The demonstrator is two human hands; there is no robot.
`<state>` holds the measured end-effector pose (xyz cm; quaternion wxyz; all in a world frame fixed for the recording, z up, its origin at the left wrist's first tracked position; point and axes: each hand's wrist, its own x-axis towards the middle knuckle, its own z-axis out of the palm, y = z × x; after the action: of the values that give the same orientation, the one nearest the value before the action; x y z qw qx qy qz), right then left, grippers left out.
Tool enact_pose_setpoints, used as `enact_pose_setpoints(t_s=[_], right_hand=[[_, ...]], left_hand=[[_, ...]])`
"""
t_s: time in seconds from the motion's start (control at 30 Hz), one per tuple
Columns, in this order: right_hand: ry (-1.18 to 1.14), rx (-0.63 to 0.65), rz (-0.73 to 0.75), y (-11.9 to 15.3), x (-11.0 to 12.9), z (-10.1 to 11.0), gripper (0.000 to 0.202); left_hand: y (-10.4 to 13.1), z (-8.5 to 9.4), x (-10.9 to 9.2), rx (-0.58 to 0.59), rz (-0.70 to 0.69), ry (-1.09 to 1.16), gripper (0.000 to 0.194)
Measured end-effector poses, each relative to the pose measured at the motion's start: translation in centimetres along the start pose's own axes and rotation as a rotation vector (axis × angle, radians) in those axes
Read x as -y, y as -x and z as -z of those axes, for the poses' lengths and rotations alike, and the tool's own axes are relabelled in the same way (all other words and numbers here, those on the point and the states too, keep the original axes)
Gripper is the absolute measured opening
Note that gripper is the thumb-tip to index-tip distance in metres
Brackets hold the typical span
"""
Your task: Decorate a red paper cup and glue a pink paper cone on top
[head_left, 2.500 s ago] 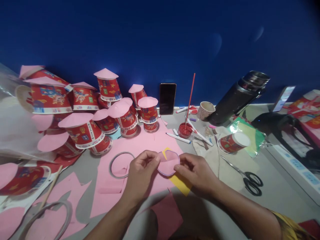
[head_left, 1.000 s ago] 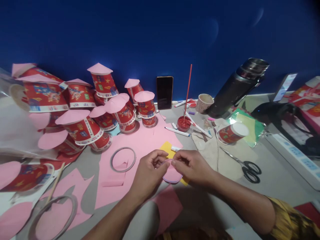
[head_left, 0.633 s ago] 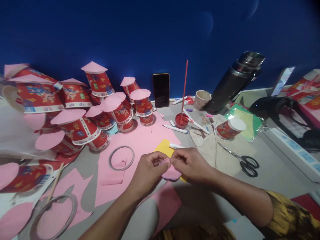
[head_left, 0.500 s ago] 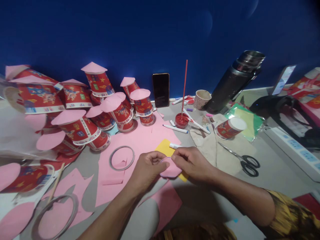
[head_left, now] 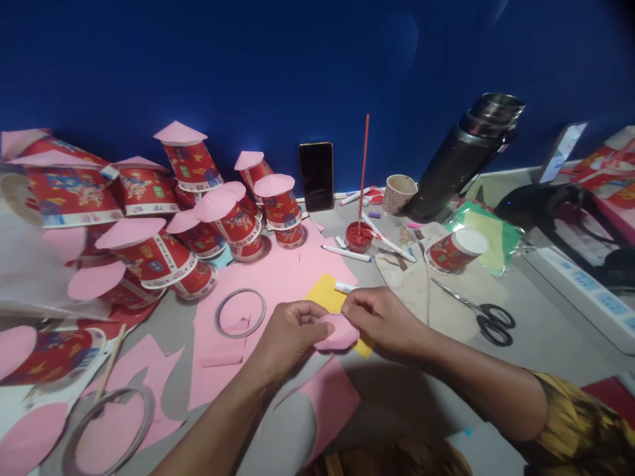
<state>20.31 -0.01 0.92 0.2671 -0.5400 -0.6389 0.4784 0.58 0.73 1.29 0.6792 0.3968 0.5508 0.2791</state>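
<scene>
A small rounded piece of pink paper (head_left: 338, 332) with a dark outline is between my two hands. My left hand (head_left: 297, 334) pinches its left side, thumb on top. At its upper right edge, the fingers of my right hand (head_left: 380, 317) are closed on the paper. Yellow paper (head_left: 325, 291) lies under and behind the hands, with a white marker (head_left: 346, 287) on it. Cut pink sheets (head_left: 278, 277) spread out to the left, and a grey tape ring (head_left: 241, 313) rests on them.
Red paper cups with pink cone tops (head_left: 186, 158) crowd the left. Scissors (head_left: 479, 312), a single red cup (head_left: 456, 251) and a power strip (head_left: 590, 291) are at the right. Behind stand a phone (head_left: 316, 176), a red paint pot (head_left: 358, 237) and a black thermos (head_left: 464, 158).
The pink piece has turned and bent slightly between my fingers, and my right fingers have shifted a little along its edge. The view has moved slightly.
</scene>
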Motion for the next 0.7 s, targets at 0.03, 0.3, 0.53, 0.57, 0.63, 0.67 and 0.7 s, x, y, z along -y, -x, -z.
enact_pose_setpoints(t_s=[0.03, 0.3, 0.53, 0.57, 0.63, 0.67, 0.7], right_hand=[[-0.009, 0.004, -0.009, 0.02, -0.04, -0.07, 0.018], [-0.032, 0.049, -0.059, 0.07, 0.20, -0.29, 0.011], [0.033, 0.053, -0.027, 0.09, 0.10, -0.17, 0.011], [0.039, 0.056, -0.026, 0.09, 0.09, -0.17, 0.011], [0.047, 0.058, -0.028, 0.07, 0.09, -0.20, 0.011], [0.050, 0.058, -0.031, 0.06, 0.09, -0.22, 0.011], [0.051, 0.059, -0.035, 0.04, 0.11, -0.24, 0.011]], left_hand=[[0.05, -0.04, 0.00, 0.005, -0.001, -0.009, 0.027], [0.11, 0.01, 0.17, 0.015, -0.032, -0.064, 0.024], [0.18, 0.03, 0.20, 0.016, -0.052, -0.130, 0.025], [0.21, 0.02, 0.12, 0.015, -0.059, -0.144, 0.025], [0.28, 0.01, -0.03, 0.018, -0.070, -0.171, 0.025], [0.32, 0.01, -0.09, 0.020, -0.075, -0.183, 0.025], [0.35, 0.01, -0.13, 0.020, -0.078, -0.191, 0.025]])
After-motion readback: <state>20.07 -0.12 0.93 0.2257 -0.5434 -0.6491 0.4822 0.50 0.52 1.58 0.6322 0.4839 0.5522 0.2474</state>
